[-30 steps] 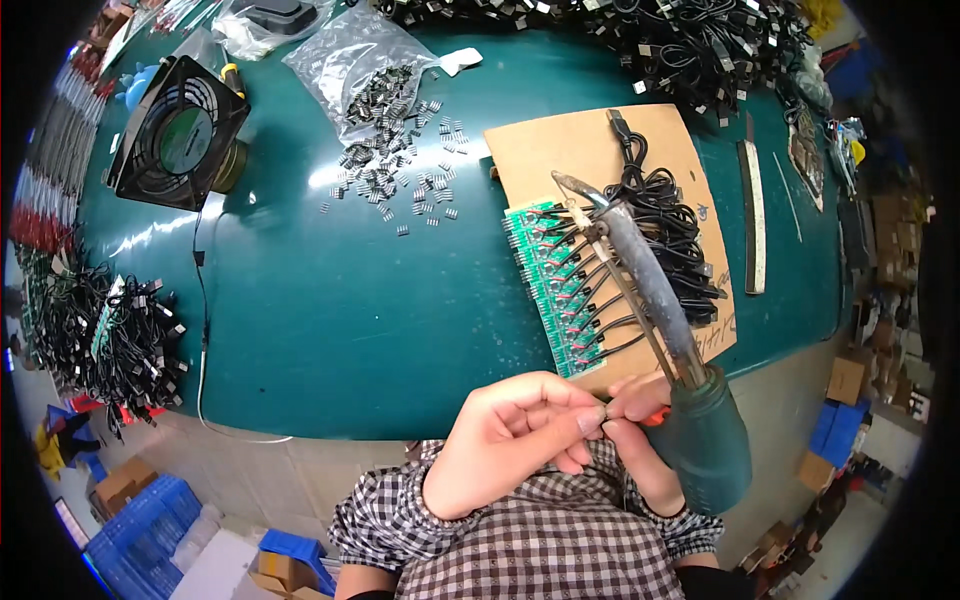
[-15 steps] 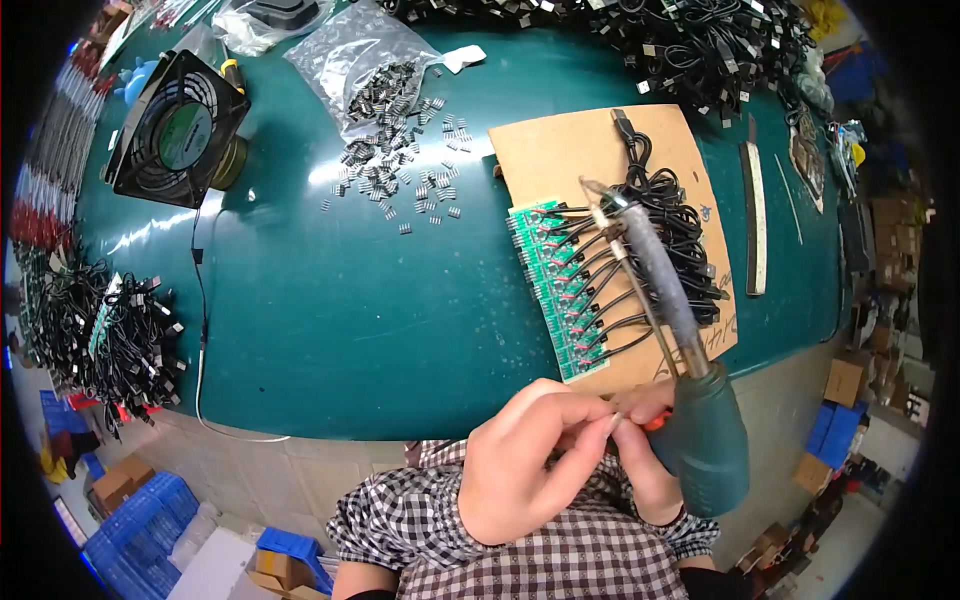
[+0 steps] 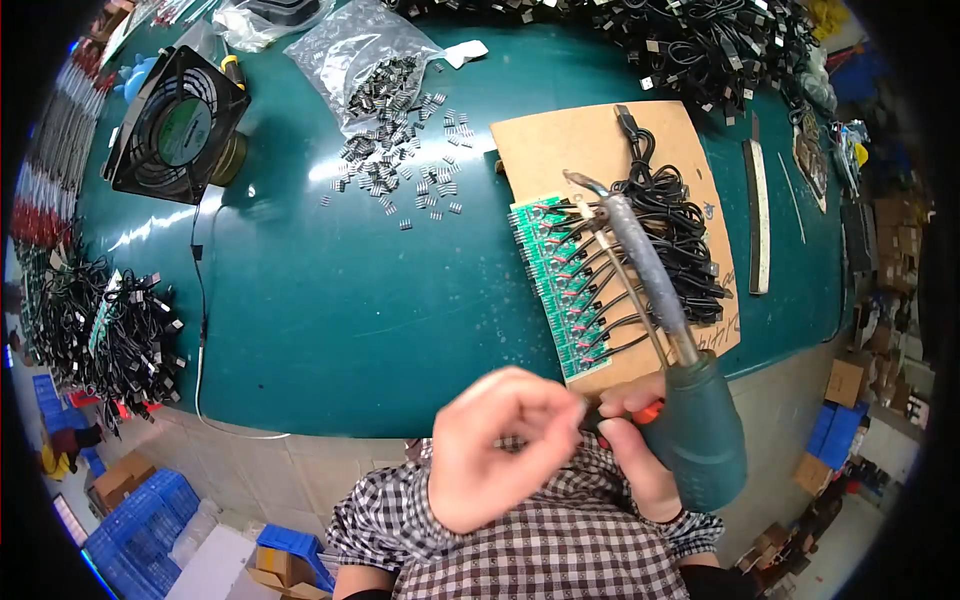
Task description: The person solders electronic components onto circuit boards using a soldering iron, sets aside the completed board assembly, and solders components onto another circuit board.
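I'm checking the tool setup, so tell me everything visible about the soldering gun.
The soldering gun has a bulky dark teal body that looks like plastic, with an orange trigger and a long grey barrel ending in a thin bent metal tip. It points away from the person, over the green circuit board and its black wires on the cardboard sheet. The right hand grips it at the table's near edge; the left hand is close beside it.

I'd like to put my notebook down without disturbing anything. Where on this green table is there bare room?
The widest bare patch of the green table lies between the black fan, the loose small parts and the green circuit board. The far edge is crowded with black cables; the cardboard sheet on the right is full.
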A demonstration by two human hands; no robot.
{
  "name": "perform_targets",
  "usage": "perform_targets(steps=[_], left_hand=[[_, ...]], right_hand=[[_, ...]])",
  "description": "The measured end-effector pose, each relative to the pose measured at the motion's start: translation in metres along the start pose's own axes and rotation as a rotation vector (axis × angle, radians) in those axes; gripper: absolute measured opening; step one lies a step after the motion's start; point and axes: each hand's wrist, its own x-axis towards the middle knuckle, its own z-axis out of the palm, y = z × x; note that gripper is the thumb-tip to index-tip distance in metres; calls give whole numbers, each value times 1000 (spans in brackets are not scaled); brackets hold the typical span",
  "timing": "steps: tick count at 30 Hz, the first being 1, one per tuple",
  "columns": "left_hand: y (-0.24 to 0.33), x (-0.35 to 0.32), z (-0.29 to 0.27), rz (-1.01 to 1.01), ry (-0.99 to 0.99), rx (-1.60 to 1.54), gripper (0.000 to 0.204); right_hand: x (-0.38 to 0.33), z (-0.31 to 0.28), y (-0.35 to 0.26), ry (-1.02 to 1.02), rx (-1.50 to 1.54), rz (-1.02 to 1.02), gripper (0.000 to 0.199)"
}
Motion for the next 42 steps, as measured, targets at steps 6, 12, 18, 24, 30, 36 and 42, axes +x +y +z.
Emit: perform_targets(steps=[6,12,18,24,30,36,42], left_hand=[[-23,39,2,-159,374,-281,10],[-25,44,7,-192,378,-269,11],[-26,45,11,-181,381,-200,11],[-25,47,7,-206,339,-176,12],[-30,47,9,-172,354,-178,12],[-30,48,7,-162,340,-152,12],[-29,48,6,-199,336,-177,12]], right_hand=[[-12,3,7,159,588,93,22],[-22,2,22,176,688,30,33],[-25,-2,27,160,694,51,34],[-29,-3,31,178,683,70,35],[-40,-6,32,144,658,145,40],[-48,-15,29,43,532,295,54],[-53,-16,34,26,551,347,55]])
